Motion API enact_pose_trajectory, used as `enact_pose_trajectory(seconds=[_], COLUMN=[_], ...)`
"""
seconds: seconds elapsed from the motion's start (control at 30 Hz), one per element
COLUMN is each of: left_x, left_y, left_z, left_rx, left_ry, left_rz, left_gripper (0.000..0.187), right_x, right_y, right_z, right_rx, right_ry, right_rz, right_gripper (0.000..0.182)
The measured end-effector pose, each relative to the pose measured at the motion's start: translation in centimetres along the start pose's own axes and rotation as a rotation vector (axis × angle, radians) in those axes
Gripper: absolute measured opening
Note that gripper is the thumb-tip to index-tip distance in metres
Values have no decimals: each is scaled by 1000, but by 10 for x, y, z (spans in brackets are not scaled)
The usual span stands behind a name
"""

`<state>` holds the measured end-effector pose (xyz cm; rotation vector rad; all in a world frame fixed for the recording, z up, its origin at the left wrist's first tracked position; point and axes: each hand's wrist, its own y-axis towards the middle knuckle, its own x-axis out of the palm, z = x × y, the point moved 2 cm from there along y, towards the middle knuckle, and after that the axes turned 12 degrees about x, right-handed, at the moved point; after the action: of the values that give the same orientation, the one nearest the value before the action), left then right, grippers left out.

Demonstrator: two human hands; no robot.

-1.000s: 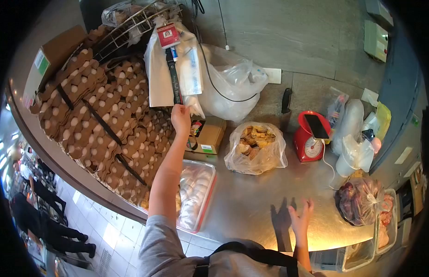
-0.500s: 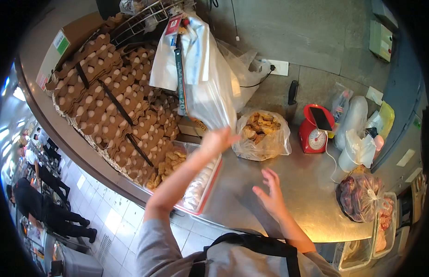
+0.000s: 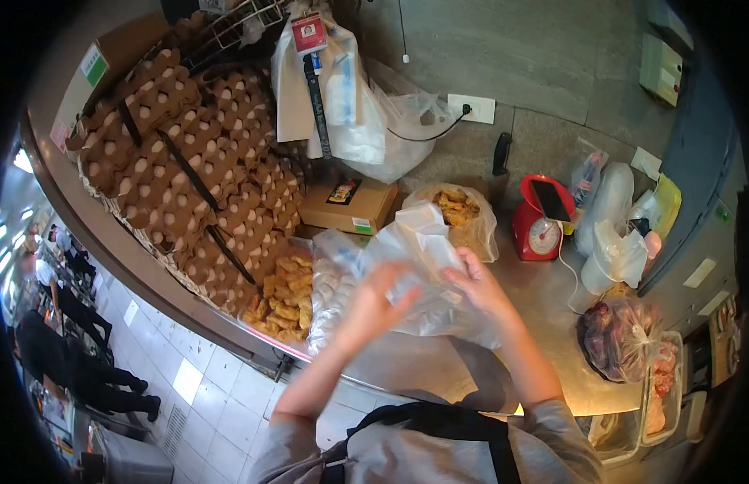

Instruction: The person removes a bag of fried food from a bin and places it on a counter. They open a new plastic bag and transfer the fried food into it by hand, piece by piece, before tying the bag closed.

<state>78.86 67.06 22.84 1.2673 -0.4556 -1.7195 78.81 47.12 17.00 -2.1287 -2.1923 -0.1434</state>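
Observation:
Over the steel counter, my right hand (image 3: 477, 282) pinches the edge of a clear plastic bag (image 3: 415, 254) with whitish folds. Close to the bag's left side is my left hand (image 3: 381, 306), slightly blurred, its fingers spread and nothing seen in them. Behind the plastic bag, a clear bag of fried food (image 3: 459, 208) is partly covered. To the left, a tray holds golden fried pieces (image 3: 284, 300) beside white wrapped items (image 3: 330, 294).
Stacked egg trays (image 3: 189, 161) fill the left side. A cardboard box (image 3: 348, 203) stands by the wall under hanging plastic bags (image 3: 334, 105). A red scale (image 3: 537, 230) carries a phone (image 3: 550, 199). A tied bag (image 3: 616, 339) lies at right. Several people stand far left.
My left hand has come down from the hanging bags toward me. A plastic bag is now between my hands, gripped by my right hand. The cardboard box is now uncovered.

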Motion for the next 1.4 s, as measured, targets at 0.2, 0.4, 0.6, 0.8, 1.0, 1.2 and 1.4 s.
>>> enact_pose_trajectory(seconds=[0.2, 0.4, 0.6, 0.8, 1.0, 1.2, 1.4], left_x=[4, 66, 106, 74, 4, 22, 102], left_y=[41, 9, -43, -81, -104, -54, -18], left_z=[-84, -85, -34, -72, -136, -76, -50], left_rx=[-412, -539, -613, -956, -903, -270, -27], left_ry=[-390, -885, -997, -1682, -1692, -123, 131], left_rz=[-598, -172, -322, 129, 601, 153, -549], left_gripper=[17, 6, 13, 19, 37, 77, 63], right_x=[-40, -17, 24, -21, -82, -71, -21], right_y=[-14, -73, -85, -106, -138, -126, -102], right_z=[-23, -24, 71, 32, 24, -17, -47], right_rx=[-122, -559, 143, 150, 137, -52, -89], right_ry=[-311, -1016, 103, 1047, 660, 152, -449], right_rz=[111, 1030, 298, 276, 645, 636, 404], right_gripper=[40, 44, 19, 7, 13, 9, 23])
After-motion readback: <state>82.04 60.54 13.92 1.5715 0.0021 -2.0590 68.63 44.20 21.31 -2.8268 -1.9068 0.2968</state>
